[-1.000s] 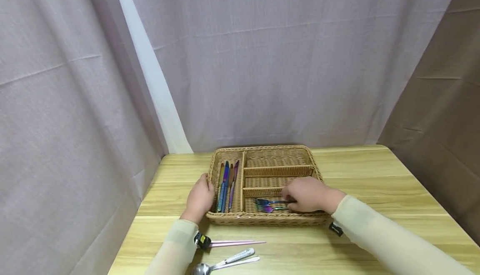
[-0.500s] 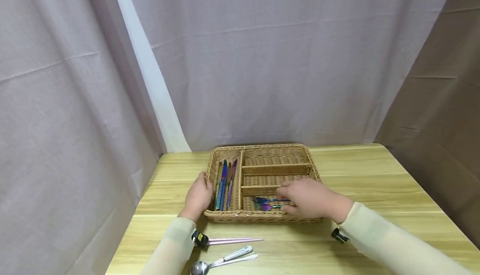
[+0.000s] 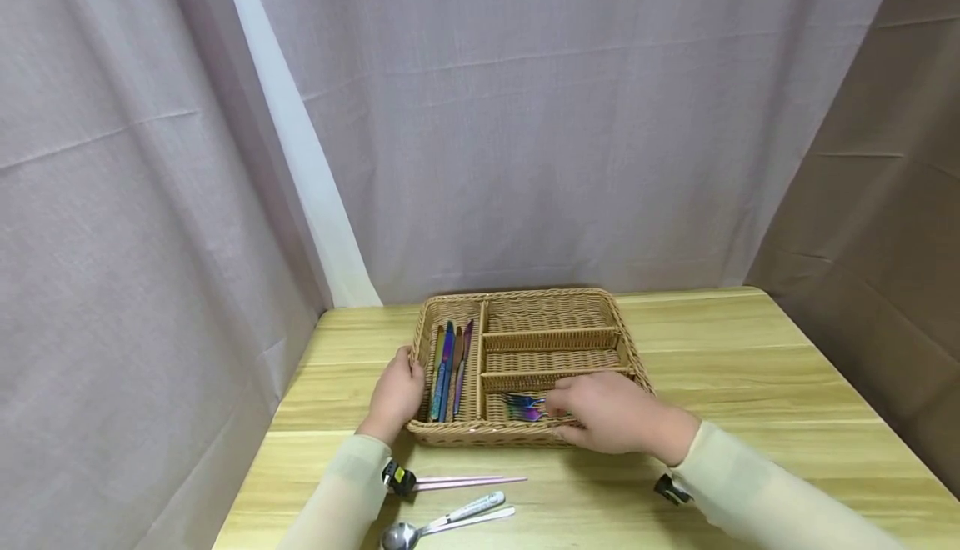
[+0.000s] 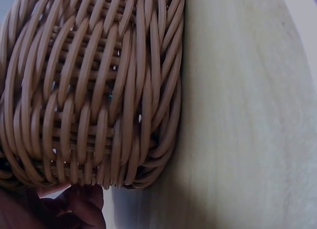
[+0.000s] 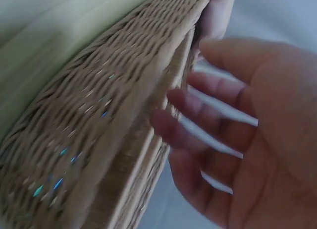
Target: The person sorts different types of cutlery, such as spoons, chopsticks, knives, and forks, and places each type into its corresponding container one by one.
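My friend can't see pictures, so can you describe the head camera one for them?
A person's left hand holds the side of a wicker tray on a wooden table; the right hand is over its near edge, beside forks. Knives lie inside at left; chopsticks and a spoon lie in front.

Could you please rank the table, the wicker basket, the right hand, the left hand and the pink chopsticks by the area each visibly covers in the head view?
Largest to smallest:
1. table
2. wicker basket
3. right hand
4. left hand
5. pink chopsticks, long but very thin
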`<state>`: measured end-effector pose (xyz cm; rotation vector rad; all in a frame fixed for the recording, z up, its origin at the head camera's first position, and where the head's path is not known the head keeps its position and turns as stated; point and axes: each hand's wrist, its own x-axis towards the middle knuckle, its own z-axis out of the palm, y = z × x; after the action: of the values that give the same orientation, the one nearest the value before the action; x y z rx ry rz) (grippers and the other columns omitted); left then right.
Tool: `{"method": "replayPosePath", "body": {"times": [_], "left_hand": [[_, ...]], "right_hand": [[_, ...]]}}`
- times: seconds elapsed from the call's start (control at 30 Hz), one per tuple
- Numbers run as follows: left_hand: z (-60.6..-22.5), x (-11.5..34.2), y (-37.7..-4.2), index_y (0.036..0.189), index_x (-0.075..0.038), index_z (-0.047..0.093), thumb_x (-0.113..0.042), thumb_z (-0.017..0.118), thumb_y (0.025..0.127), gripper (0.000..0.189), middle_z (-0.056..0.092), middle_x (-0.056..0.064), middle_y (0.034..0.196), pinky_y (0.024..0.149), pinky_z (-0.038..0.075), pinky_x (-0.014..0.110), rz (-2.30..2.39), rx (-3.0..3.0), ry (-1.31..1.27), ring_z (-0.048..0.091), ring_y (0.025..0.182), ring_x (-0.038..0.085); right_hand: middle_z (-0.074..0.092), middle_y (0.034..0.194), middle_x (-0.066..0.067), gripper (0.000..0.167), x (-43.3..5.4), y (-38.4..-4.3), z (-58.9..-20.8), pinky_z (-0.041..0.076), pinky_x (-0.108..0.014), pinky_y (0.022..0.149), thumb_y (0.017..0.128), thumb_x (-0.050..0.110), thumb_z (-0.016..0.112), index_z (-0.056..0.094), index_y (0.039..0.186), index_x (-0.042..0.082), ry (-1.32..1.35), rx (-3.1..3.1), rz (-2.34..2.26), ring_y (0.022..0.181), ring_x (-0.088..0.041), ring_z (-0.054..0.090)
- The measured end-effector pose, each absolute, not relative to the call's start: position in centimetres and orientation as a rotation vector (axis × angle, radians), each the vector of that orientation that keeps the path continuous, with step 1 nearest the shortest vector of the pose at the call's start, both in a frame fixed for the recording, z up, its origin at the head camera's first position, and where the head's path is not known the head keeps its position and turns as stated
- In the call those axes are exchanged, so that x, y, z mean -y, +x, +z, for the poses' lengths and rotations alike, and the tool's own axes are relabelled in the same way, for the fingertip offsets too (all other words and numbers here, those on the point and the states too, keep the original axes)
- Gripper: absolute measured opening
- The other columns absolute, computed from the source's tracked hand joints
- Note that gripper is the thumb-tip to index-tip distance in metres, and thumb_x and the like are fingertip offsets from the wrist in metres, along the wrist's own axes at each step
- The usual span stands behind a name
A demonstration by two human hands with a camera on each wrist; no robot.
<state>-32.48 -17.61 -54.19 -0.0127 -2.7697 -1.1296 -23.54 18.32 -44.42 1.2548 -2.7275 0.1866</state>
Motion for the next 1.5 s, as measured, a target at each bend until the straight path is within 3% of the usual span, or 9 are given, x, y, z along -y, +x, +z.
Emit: {"method": "replayPosePath", "body": {"times": [0.23,0.43,0.6,0.7,0.8,0.87,1.17,1.27,1.5], "left_hand": [[-54.6,17.6,-32.5,0.151,0.003,0.055,-0.021,0.049,0.114,0.044,0.07,0.026,0.134,0.106,0.054,0.063,-1.144,2.752,-0.002,0.069,0.123,0.046],[-54.6,17.7,-32.3,0.149,0.003,0.056,-0.023,0.049,0.114,0.044,0.07,0.026,0.134,0.106,0.054,0.063,-1.143,2.761,0.006,0.069,0.123,0.046],[-54.6,17.7,-32.3,0.148,0.003,0.057,-0.022,0.048,0.114,0.043,0.07,0.027,0.134,0.106,0.054,0.064,-1.133,2.765,0.0,0.069,0.123,0.047],[-54.5,17.5,-32.3,0.148,0.003,0.056,-0.023,0.047,0.114,0.043,0.07,0.027,0.134,0.106,0.053,0.063,-1.143,2.769,-0.001,0.068,0.124,0.047],[-54.5,17.4,-32.4,0.149,0.003,0.056,-0.022,0.047,0.115,0.044,0.07,0.027,0.135,0.106,0.054,0.063,-1.15,2.776,-0.015,0.068,0.124,0.047],[-54.5,17.4,-32.5,0.149,0.003,0.055,-0.022,0.046,0.115,0.043,0.07,0.028,0.134,0.106,0.054,0.063,-1.147,2.779,-0.021,0.068,0.123,0.047],[-54.4,18.0,-32.5,0.148,0.003,0.056,-0.021,0.046,0.115,0.042,0.069,0.028,0.134,0.105,0.053,0.064,-1.151,2.793,-0.016,0.068,0.123,0.047],[-54.4,17.8,-32.6,0.149,0.004,0.055,-0.021,0.045,0.115,0.043,0.069,0.028,0.136,0.107,0.052,0.065,-1.151,2.795,-0.03,0.067,0.125,0.048],[-54.3,18.0,-32.4,0.15,0.005,0.053,-0.021,0.045,0.115,0.044,0.068,0.03,0.136,0.108,0.052,0.065,-1.165,2.808,-0.055,0.067,0.126,0.049]], "right_hand": [[0.061,0.082,0.006,0.015,-25.0,-27.6,-46.0,0.05,-0.035,0.059,0.104,0.027,0.075,0.069,0.102,0.013,0.6,2.859,0.473,0.067,-0.011,0.055],[0.071,0.086,-0.013,0.056,-30.4,-30.9,-48.6,0.058,-0.05,0.07,0.115,0.039,0.056,0.055,0.132,-0.014,0.199,3.006,0.851,0.072,-0.024,0.067],[0.072,0.094,-0.027,0.066,-30.5,-31.8,-50.1,0.06,-0.047,0.064,0.117,0.041,0.048,0.046,0.141,-0.021,0.178,3.124,1.024,0.068,-0.032,0.07],[0.066,0.124,-0.042,0.065,-29.9,-31.9,-50.5,0.061,-0.058,0.09,0.118,0.036,0.045,0.045,0.144,-0.023,0.236,3.118,0.971,0.102,-0.049,0.074],[0.05,0.145,-0.05,0.065,-29.6,-31.8,-50.8,0.046,-0.071,0.112,0.119,0.031,0.041,0.04,0.148,-0.027,0.263,3.102,0.91,0.133,-0.064,0.054],[0.045,0.149,-0.051,0.064,-29.4,-31.7,-51.0,0.039,-0.073,0.117,0.12,0.03,0.038,0.036,0.15,-0.027,0.252,3.091,0.921,0.139,-0.067,0.046],[0.06,0.136,-0.043,0.057,-28.4,-31.7,-51.4,0.046,-0.069,0.111,0.12,0.025,0.034,0.039,0.15,-0.023,0.234,3.034,1.074,0.121,-0.053,0.065],[0.051,0.148,-0.046,0.059,-28.5,-31.7,-51.6,0.04,-0.071,0.117,0.12,0.026,0.033,0.035,0.154,-0.023,0.211,3.034,1.067,0.136,-0.058,0.055],[0.046,0.152,-0.047,0.061,-28.5,-31.7,-51.8,0.037,-0.07,0.12,0.12,0.026,0.032,0.033,0.155,-0.024,0.184,3.026,1.063,0.141,-0.06,0.05]]}}
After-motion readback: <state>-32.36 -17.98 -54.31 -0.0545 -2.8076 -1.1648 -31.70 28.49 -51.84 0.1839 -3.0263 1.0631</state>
